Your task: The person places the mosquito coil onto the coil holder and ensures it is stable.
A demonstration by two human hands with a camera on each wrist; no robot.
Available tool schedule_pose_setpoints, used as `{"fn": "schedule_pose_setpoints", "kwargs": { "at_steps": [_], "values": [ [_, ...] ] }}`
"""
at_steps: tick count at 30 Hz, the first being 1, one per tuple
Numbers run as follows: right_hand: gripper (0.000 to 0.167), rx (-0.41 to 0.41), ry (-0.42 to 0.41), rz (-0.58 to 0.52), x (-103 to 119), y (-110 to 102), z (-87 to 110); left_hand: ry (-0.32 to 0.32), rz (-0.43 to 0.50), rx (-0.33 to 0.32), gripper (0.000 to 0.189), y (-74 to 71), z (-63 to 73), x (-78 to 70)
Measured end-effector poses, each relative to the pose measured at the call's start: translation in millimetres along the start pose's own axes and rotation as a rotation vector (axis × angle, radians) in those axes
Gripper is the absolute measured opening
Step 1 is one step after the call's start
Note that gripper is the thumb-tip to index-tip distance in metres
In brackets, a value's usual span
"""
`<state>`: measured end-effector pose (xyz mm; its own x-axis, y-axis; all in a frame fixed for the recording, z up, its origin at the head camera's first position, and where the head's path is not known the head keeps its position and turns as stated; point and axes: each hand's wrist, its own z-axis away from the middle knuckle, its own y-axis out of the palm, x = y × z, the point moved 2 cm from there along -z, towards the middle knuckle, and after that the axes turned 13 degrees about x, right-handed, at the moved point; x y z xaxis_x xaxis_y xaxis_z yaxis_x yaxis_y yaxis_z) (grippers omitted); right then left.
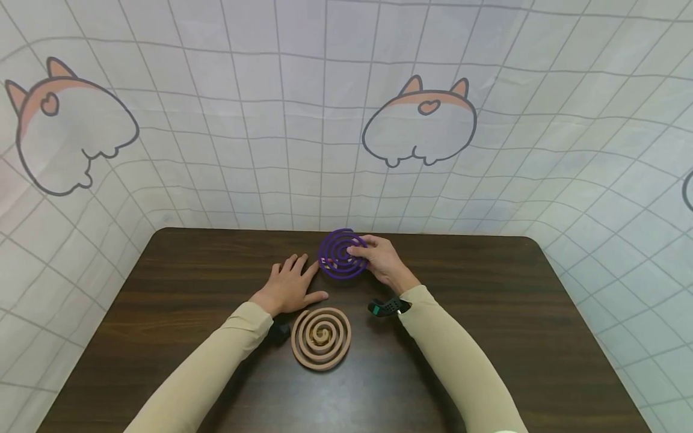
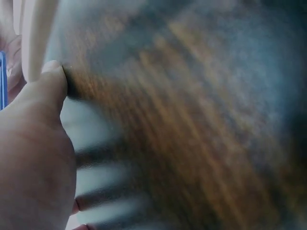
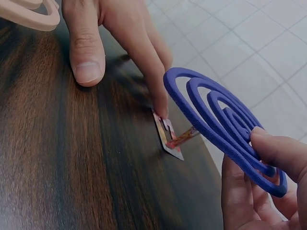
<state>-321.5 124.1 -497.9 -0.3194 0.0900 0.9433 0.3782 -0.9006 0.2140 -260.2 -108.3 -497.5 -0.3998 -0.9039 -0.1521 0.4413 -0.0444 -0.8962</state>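
Observation:
A purple mosquito coil (image 3: 188, 111) is tilted up in my right hand (image 1: 381, 258), pinched at its outer rings between thumb and fingers. Below it, a small printed metal coil stand (image 3: 175, 153) lies on the dark wooden table, its narrow prong (image 3: 186, 136) rising toward the coil. My left hand (image 1: 287, 285) rests on the table with fingers spread, the index fingertip touching one end of the stand. Nearer to me, beside the left thumb, a tan mosquito coil (image 1: 348, 338) has a gold-coloured piece showing at its centre.
The table (image 1: 178, 337) ends a little beyond the hands, where a white gridded curtain (image 1: 303, 150) with cartoon drawings hangs around the back and sides. Black wrist devices (image 1: 387, 308) sit under both wrists, close above the tabletop.

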Motion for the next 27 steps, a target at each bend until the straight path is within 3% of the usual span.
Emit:
{"fn": "schedule_pose_setpoints", "kwargs": {
  "at_steps": [27],
  "values": [
    [0.034, 0.001, 0.026, -0.020, -9, 12, -12.9, 0.014, -0.026, -0.022, 0.084, 4.2, 0.3, 2.4]
  ]
}}
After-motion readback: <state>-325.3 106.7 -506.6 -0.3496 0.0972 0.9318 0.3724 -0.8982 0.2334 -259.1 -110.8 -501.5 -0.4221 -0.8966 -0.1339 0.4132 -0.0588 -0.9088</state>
